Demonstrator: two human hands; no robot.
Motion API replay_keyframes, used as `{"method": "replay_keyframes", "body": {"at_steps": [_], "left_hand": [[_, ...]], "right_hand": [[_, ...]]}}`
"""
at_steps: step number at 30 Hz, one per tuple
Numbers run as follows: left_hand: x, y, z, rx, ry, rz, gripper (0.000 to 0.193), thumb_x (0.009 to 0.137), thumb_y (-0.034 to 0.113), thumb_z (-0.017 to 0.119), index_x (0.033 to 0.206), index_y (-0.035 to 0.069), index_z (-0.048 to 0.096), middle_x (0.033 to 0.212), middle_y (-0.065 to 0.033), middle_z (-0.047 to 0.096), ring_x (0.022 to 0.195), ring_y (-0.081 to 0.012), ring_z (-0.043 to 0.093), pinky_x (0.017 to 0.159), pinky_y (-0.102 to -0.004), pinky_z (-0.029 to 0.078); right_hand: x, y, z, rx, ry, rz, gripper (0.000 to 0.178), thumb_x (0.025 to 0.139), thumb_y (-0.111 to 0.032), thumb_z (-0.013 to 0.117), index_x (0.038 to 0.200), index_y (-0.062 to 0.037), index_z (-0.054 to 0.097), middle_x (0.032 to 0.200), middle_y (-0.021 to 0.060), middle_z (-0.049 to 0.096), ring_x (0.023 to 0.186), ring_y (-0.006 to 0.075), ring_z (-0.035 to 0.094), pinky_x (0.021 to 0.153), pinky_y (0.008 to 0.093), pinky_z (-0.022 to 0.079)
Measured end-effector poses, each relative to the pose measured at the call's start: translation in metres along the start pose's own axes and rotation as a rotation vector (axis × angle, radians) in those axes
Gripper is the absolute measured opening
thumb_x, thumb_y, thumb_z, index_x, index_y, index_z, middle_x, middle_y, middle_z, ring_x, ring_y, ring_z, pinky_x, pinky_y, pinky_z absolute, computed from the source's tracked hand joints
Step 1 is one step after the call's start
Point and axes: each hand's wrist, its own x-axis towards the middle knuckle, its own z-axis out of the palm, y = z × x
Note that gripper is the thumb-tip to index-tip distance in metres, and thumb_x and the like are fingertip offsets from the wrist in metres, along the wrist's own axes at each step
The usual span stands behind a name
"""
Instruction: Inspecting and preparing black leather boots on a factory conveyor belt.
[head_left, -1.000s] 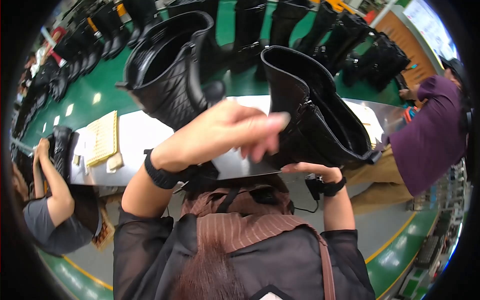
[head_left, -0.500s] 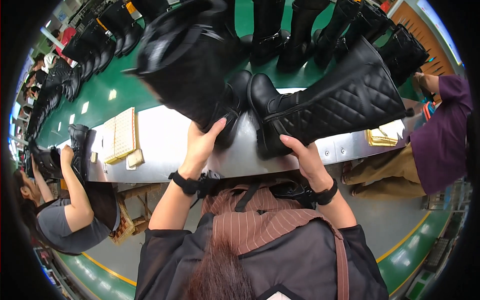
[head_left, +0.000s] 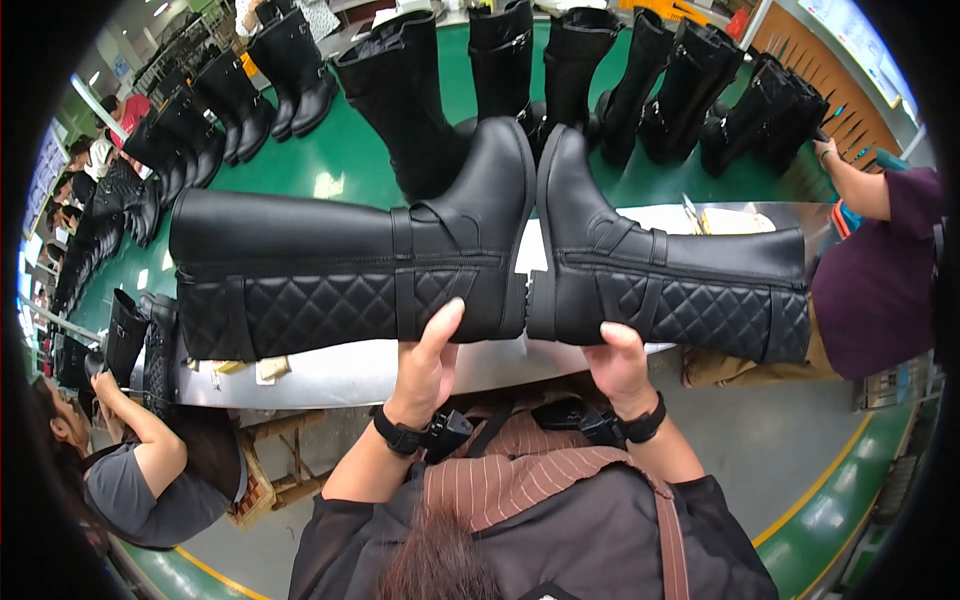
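Note:
Two tall black boots with quilted shafts, straps and a side zip lie sideways in the air, soles facing each other. My left hand [head_left: 428, 365] is closed round the heel end of the left boot [head_left: 330, 265], thumb on the quilted side. That boot's shaft stretches out to the left. My right hand [head_left: 618, 370] grips the heel part of the right boot [head_left: 690, 280], whose shaft points right. The soles nearly meet at the heels, with a narrow gap near the toes. Both hands' other fingers are hidden beneath the boots.
Below the boots runs a metal work table [head_left: 350, 380]. Beyond it, a green surface [head_left: 290, 160] bears several standing black boots [head_left: 500, 60]. One co-worker [head_left: 150, 460] handles boots at the left; another in a purple top [head_left: 870, 280] stands at the right.
Both boots have swung from tilted, toes-together positions to lying level, soles facing each other and zip sides toward me. My hands have kept hold of them.

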Motion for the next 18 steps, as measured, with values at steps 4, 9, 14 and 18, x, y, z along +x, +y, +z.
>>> {"method": "replay_keyframes", "body": {"at_steps": [4, 9, 14, 18], "left_hand": [[0.005, -0.004, 0.000, 0.091, -0.122, 0.048, 0.041, 0.085, 0.001, 0.062, 0.125, 0.001, 0.056, 0.122, -0.0082, 0.060, 0.110, -0.0196, 0.058, 0.101, -0.0332, 0.043], [0.005, -0.002, 0.007, 0.680, -0.198, -0.006, 0.043, 0.093, 0.029, 0.064, 0.126, 0.001, 0.058, 0.120, -0.0058, 0.062, 0.108, -0.0167, 0.059, 0.099, -0.0339, 0.044], [-0.006, 0.002, 0.027, 1.003, -0.307, 0.253, 0.046, 0.095, 0.034, 0.059, 0.128, 0.003, 0.056, 0.121, -0.0058, 0.062, 0.108, -0.0169, 0.058, 0.098, -0.0339, 0.045], [-0.001, 0.008, 0.037, 0.919, -0.292, 0.351, 0.049, 0.096, 0.039, 0.055, 0.130, 0.004, 0.054, 0.122, -0.0057, 0.062, 0.109, -0.0171, 0.058, 0.098, -0.0339, 0.046]], "right_hand": [[-0.002, -0.002, -0.001, -0.152, -0.056, -0.078, 0.064, 0.077, -0.005, 0.056, 0.140, 0.0005, 0.042, 0.141, 0.0127, 0.048, 0.131, 0.0282, 0.046, 0.114, 0.0410, 0.030], [0.004, -0.007, 0.003, -0.880, -0.127, -0.116, 0.064, 0.084, -0.012, 0.067, 0.141, -0.0039, 0.040, 0.134, 0.0114, 0.050, 0.121, 0.0241, 0.049, 0.106, 0.0382, 0.036], [0.030, -0.007, 0.006, -0.051, 0.206, -0.064, 0.063, 0.096, -0.026, 0.056, 0.148, -0.0094, 0.026, 0.134, 0.0076, 0.049, 0.122, 0.0192, 0.050, 0.105, 0.0377, 0.039], [0.041, -0.009, -0.005, 0.175, 0.134, 0.127, 0.045, 0.103, -0.040, 0.040, 0.129, -0.0050, 0.053, 0.121, 0.0100, 0.063, 0.100, 0.0171, 0.064, 0.092, 0.0326, 0.050]]}}
